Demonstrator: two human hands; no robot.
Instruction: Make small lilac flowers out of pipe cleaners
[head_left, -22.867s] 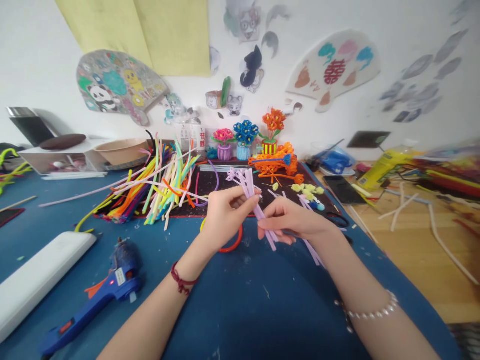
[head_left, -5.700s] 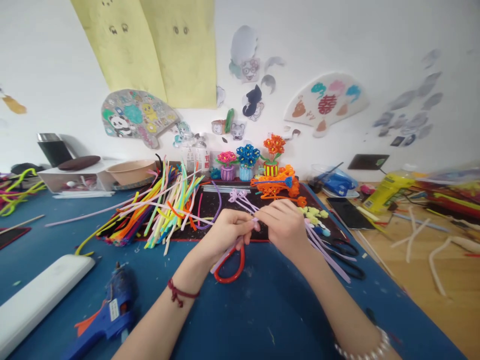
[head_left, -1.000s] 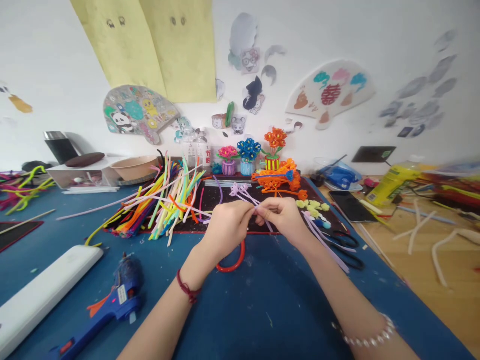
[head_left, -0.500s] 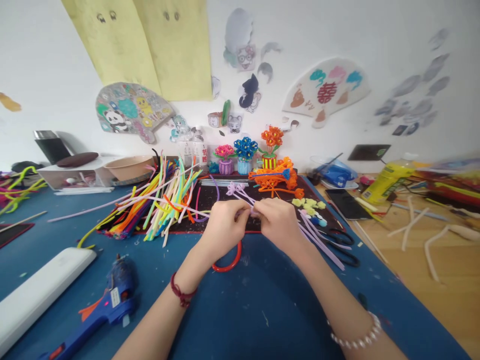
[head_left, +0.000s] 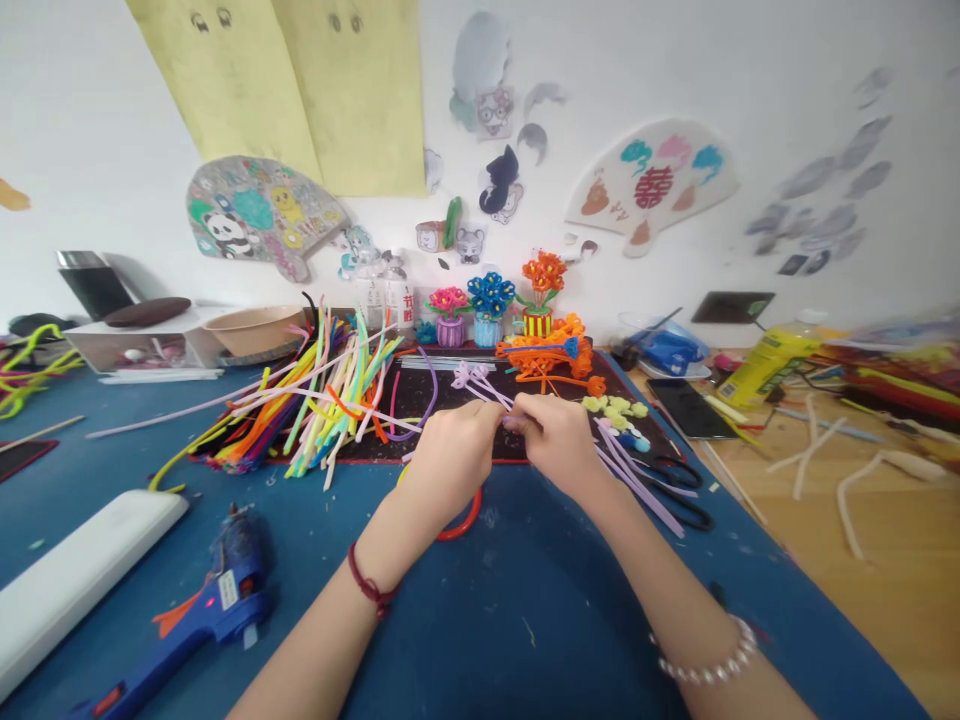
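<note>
My left hand [head_left: 459,450] and my right hand [head_left: 559,440] meet over the front edge of the dark mat. The fingers of both are pinched on a lilac pipe cleaner [head_left: 513,411], most of it covered by them. Just beyond lie lilac pipe-cleaner flowers [head_left: 471,375] on stems that run toward my fingers. Beside my right hand are loose lilac pipe cleaners [head_left: 641,485] and black-handled scissors [head_left: 697,515]. A red loop [head_left: 471,518] shows partly from under my left hand.
At left lies a heap of coloured pipe cleaners [head_left: 330,400], with a blue glue gun [head_left: 232,590] and a white bar-shaped case [head_left: 90,590] nearer. Potted pipe-cleaner flowers [head_left: 490,310] stand by the wall. A phone [head_left: 690,408] and yellow bottle [head_left: 772,360] are at right.
My left hand has rolled a little, its knuckles turning and its fingertips rising beside the right hand's. A bit of yellow now shows by the left wrist. The view has shifted slightly.
</note>
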